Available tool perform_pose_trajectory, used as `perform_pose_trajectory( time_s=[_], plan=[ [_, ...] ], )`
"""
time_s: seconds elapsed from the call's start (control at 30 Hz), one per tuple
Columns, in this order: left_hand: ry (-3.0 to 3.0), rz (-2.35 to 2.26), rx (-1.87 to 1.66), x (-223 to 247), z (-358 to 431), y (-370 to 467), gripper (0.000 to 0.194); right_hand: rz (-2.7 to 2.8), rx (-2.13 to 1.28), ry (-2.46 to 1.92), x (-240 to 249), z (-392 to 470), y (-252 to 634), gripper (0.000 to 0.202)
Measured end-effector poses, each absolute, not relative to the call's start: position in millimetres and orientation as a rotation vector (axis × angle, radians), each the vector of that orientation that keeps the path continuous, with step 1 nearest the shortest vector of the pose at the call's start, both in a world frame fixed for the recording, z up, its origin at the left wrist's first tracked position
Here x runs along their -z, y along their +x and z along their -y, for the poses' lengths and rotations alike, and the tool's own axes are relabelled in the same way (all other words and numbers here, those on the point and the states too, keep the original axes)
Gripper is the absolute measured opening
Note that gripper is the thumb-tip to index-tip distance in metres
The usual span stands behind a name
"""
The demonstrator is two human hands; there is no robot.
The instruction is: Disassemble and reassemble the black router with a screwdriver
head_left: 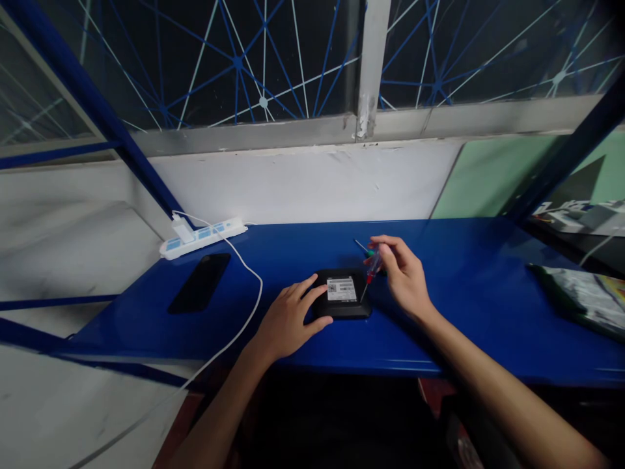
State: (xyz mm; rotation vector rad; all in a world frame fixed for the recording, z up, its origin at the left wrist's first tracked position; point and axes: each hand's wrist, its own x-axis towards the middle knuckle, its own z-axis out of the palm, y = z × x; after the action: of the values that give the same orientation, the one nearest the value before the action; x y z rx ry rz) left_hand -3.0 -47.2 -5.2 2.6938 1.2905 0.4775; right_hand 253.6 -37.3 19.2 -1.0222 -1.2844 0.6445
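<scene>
A black box-shaped device (342, 311) with a white label (341, 289) on top lies on the blue table. My left hand (291, 318) rests on its left side, fingers spread. In my right hand (402, 273) is a screwdriver (374, 265) with a clear and red handle, held between the fingers. Its tip points down at the right part of the device's top, by the label's edge. Just behind my right hand lies a second screwdriver (362, 246) with a green part, its handle partly hidden by my fingers.
On the left of the blue table (293, 244) are a black phone (200, 283) and a white power strip (208, 236) with a charger. A white cable (260, 286) runs from it past my left arm. At the right edge lies a shiny plastic packet (586, 296).
</scene>
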Motion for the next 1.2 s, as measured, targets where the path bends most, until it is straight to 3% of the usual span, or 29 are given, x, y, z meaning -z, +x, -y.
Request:
perform_pose_trajectory(
  time_s=[0.43,0.73,1.0,1.2],
  plan=[
    [2.692,-1.296,-0.464,6.0,47.1,-3.1,0.054,1.29,-0.708,-1.024,-17.3,38.1,253.9,0.029],
    [2.684,-1.307,-0.47,6.4,48.1,-3.6,0.054,1.352,-0.539,-1.069,-13.1,32.4,255.9,0.025],
    [2.679,-1.308,-0.466,8.2,47.8,-4.0,0.056,1.299,-0.747,-1.02,-18.5,38.5,253.7,0.031],
    [2.681,-1.308,-0.478,6.4,48.6,-3.6,0.055,1.322,-0.631,-1.042,-16.7,35.7,255.0,0.028]
  ],
)
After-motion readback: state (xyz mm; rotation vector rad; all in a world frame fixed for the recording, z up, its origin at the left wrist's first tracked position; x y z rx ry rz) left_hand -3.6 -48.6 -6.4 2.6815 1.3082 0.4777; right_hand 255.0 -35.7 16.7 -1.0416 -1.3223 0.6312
